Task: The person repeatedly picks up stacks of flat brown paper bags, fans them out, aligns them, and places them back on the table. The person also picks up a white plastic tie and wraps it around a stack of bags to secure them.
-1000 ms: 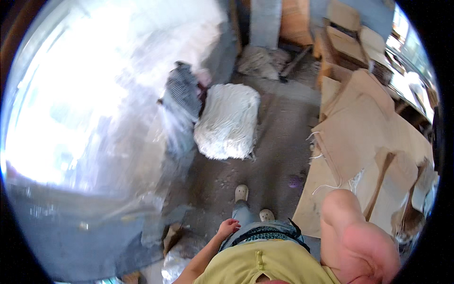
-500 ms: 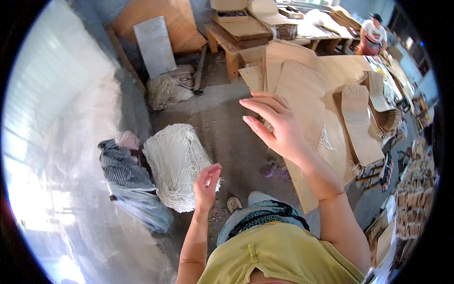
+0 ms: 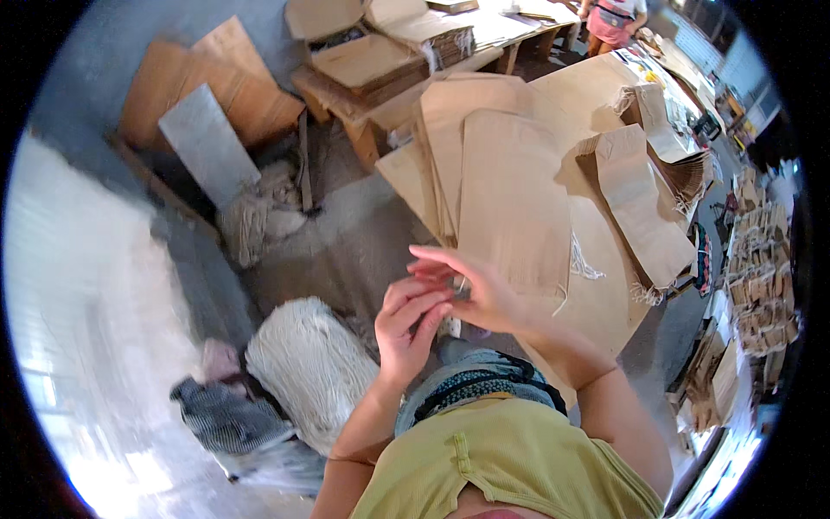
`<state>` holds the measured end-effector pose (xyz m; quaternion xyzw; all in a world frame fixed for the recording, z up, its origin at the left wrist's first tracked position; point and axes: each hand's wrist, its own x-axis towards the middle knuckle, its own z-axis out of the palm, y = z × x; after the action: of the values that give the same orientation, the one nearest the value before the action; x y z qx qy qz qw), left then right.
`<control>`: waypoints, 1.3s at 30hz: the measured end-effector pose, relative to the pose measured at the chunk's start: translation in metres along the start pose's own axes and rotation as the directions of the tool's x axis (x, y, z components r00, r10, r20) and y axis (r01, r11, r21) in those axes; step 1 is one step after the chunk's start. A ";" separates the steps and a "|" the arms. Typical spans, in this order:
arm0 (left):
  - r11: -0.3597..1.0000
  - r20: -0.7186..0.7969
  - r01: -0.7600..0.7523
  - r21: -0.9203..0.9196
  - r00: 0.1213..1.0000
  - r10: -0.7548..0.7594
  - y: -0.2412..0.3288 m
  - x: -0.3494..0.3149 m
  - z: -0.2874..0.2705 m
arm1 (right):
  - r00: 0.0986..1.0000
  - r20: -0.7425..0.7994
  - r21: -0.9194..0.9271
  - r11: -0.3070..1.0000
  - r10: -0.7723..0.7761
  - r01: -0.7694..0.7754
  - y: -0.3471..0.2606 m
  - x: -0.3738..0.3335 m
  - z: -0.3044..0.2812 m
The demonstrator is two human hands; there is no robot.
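My two hands meet in front of my waist, at the near left edge of the worktable. My left hand has its fingers bent together and its thumb near them; anything pinched there is too small to make out. Just above, my right hand stretches its fingers over the left fingertips. Beyond them lie large flat brown paper sacks, overlapping, with a loose tuft of white strings beside them. A thick bundle of white string rests to the left of my left forearm.
Folded paper sacks lie on the right of the worktable. Striped cloth sits beside the string bundle. Boards lean on the back wall. A person stands at the far end; tied stacks fill the right.
My hands, apart before, have come together; the right moved down and the left up and rightward. The view has turned, shifting the table leftward.
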<state>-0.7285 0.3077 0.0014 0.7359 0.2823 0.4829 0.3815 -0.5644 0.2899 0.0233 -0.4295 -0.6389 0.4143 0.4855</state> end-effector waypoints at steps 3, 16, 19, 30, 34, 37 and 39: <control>0.998 0.084 -0.061 -0.005 0.995 0.061 -0.021 0.041 0.028 | 0.975 -0.084 0.421 0.894 0.205 -0.152 0.043 -0.001 -0.024; 0.679 0.711 0.731 0.068 0.442 -0.547 -0.138 0.109 0.152 | 0.556 -0.158 0.802 0.435 0.816 -0.410 0.168 -0.057 -0.084; 0.683 0.714 0.727 0.076 0.438 -0.546 -0.168 0.131 0.191 | 0.346 -0.263 0.838 0.390 0.901 -0.381 0.210 -0.093 -0.087; 0.746 0.341 0.654 0.125 0.677 -0.652 -0.507 0.285 0.299 | -0.234 -0.111 0.970 0.157 0.966 0.186 0.338 -0.149 0.009; 0.626 0.122 0.758 0.185 0.614 -0.780 -0.565 0.352 0.327 | -0.473 -0.080 0.964 0.189 0.877 0.187 0.357 -0.132 0.022; 0.474 0.508 0.879 0.047 0.388 -0.769 -0.536 0.374 0.337 | -0.395 -0.059 0.862 0.246 0.917 0.443 0.328 -0.109 0.014; 0.449 0.623 0.893 0.026 0.336 -0.706 -0.538 0.375 0.325 | -0.396 -0.119 0.844 0.303 0.910 0.442 0.324 -0.102 0.012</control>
<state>-0.3121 0.8036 -0.3403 0.5253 0.4053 0.0307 0.7475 -0.5127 0.2844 -0.3128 -0.4630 0.5139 0.2817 0.6650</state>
